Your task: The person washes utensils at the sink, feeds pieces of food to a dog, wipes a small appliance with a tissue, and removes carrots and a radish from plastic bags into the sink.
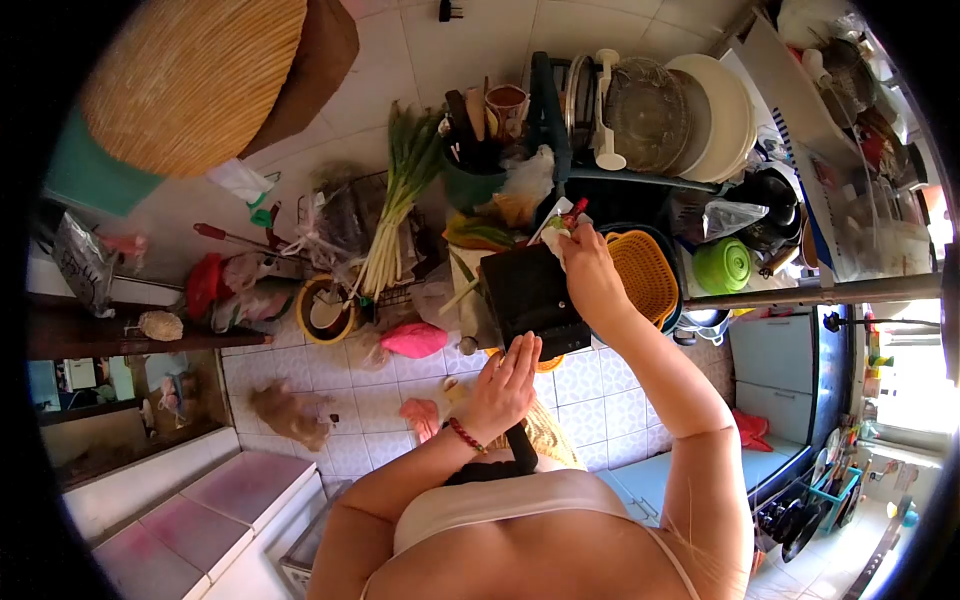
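Observation:
My left hand, with a dark red bead bracelet, has its fingers stretched out together. Its fingertips meet the near edge of a black boxy object; whether they press on it I cannot tell. Past the right side of that object, the fingers of my right hand are bent round a small crumpled white item, its kind unclear. Red and green bits show just beyond it. A yellow basket sits right of my right hand. Green leafy vegetables lie beyond the black object.
Plates and a glass dish stand in a rack at the back. Spring onions lie on a wire rack to the left. A green bowl is on the right. A pink bag and a yellow-rimmed bucket are lower left.

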Demonstrator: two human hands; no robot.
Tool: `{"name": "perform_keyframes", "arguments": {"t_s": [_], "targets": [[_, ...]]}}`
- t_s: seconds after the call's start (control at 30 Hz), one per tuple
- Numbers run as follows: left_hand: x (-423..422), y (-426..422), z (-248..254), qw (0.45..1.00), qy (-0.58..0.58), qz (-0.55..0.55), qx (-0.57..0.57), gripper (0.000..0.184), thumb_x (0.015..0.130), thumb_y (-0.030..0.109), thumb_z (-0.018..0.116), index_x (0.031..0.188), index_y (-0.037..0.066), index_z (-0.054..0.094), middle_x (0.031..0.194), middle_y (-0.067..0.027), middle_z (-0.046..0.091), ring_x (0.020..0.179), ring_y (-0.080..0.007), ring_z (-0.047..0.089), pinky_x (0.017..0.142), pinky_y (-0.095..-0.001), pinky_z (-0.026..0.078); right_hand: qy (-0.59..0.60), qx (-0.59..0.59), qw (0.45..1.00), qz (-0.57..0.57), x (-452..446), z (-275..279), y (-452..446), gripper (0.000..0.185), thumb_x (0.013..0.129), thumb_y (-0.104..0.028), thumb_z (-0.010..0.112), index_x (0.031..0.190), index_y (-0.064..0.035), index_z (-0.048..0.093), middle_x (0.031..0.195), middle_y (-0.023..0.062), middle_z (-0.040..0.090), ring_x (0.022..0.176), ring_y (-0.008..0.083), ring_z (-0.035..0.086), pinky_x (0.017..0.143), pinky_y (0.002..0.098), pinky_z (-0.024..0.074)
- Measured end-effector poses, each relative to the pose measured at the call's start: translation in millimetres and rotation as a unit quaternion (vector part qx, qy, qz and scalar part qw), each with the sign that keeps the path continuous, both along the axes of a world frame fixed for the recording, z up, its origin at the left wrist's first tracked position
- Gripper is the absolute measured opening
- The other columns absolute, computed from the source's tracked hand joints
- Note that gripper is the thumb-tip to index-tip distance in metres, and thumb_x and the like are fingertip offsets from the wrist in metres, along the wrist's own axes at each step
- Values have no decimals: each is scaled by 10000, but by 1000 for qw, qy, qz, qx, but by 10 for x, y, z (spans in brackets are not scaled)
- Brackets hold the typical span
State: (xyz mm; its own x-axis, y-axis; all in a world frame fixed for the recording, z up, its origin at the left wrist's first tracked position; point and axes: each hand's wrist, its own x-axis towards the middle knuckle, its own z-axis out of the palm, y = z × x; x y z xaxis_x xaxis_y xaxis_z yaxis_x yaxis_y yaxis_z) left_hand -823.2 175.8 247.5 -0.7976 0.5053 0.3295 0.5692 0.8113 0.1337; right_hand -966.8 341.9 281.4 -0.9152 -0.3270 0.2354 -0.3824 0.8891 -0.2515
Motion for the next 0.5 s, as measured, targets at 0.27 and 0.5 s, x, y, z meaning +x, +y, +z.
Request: {"name": "perform_keyframes", "arguments": {"t_s": [0.27, 0.5], "targets": [[15, 0, -28, 1000, 15, -4, -22, 589, 758, 205, 525, 1281, -36, 404, 1347, -148, 374, 1208, -211, 399, 937, -333, 370, -123, 27, 992, -29, 324, 87, 177, 134, 829, -131, 513, 825, -26, 596, 819, 161, 528, 755, 337, 566, 682, 395, 466], [28, -33, -5, 1000, 1, -9, -21, 575, 762, 199, 517, 1275, -37, 413, 1342, -149, 377, 1210, -215, 398, 944, -326, 366, -157, -310, 938, 6, 110, 358, 176, 157, 716, 9, 598, 869, 4, 561, 780, 128, 536, 712, 323, 571, 708, 335, 470]]}}
